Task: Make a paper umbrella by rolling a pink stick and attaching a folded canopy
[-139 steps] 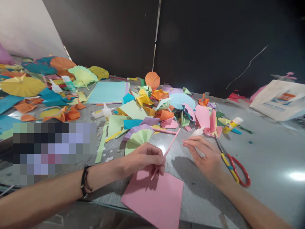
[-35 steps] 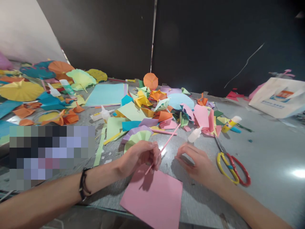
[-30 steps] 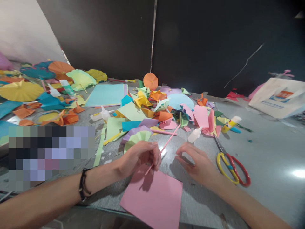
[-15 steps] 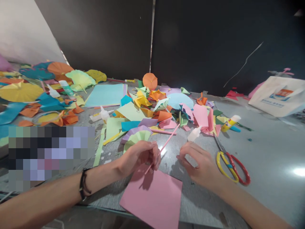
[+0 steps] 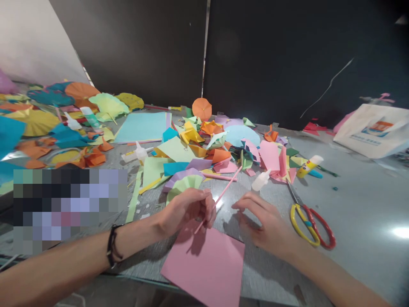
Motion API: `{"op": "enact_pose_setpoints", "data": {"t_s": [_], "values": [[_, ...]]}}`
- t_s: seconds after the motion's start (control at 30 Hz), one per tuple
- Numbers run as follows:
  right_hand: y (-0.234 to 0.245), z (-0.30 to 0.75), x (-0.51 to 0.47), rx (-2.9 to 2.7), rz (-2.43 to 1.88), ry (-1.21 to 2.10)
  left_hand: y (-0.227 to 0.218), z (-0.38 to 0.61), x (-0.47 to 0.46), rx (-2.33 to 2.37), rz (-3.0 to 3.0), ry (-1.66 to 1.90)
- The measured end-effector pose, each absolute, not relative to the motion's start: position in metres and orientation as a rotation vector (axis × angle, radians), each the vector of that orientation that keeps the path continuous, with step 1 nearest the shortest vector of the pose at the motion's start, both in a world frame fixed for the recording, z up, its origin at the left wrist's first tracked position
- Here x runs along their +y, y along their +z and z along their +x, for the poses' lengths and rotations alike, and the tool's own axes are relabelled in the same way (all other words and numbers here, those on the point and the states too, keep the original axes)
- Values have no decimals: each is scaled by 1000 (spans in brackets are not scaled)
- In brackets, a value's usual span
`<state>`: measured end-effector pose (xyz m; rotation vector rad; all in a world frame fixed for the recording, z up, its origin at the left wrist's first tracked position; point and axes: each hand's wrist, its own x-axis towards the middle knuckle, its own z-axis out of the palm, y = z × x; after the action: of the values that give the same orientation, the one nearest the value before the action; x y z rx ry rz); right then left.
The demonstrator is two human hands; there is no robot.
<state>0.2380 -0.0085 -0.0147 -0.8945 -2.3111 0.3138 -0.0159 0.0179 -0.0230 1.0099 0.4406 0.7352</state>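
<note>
My left hand [image 5: 190, 209] has its fingers closed around a thin pink paper stick [image 5: 227, 186], which slants up to the right out of the grip. Below this hand, a square pink sheet of paper [image 5: 207, 266] lies at the table's front edge and partly overhangs it. To the right, my right hand [image 5: 266, 221] is held over the table, thumb and fingers apart, nothing between them. Just beyond its fingers lies a small white glue bottle [image 5: 260, 181]. Scissors with yellow and red handles [image 5: 306, 224] rest to its right.
Beyond my hands, coloured paper scraps [image 5: 204, 149] spread in a heap. A yellow glue stick [image 5: 309, 166] and a white bag [image 5: 373, 130] are on the right. Folded paper fans [image 5: 108, 106] and light blue sheets [image 5: 142, 127] lie on the left. A dark panel stands behind.
My right hand has shifted slightly left, and its thumb has parted from the fingertips. My left hand keeps the pink paper stick in the same place. Blue paper at the far left has moved up.
</note>
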Motion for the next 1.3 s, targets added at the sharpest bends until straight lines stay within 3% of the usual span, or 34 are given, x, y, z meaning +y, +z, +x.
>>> {"op": "enact_pose_setpoints", "data": {"t_s": [1.3], "values": [[-17,243,0,-2268,-892,266,-24,-16,20,368,995,617]]}}
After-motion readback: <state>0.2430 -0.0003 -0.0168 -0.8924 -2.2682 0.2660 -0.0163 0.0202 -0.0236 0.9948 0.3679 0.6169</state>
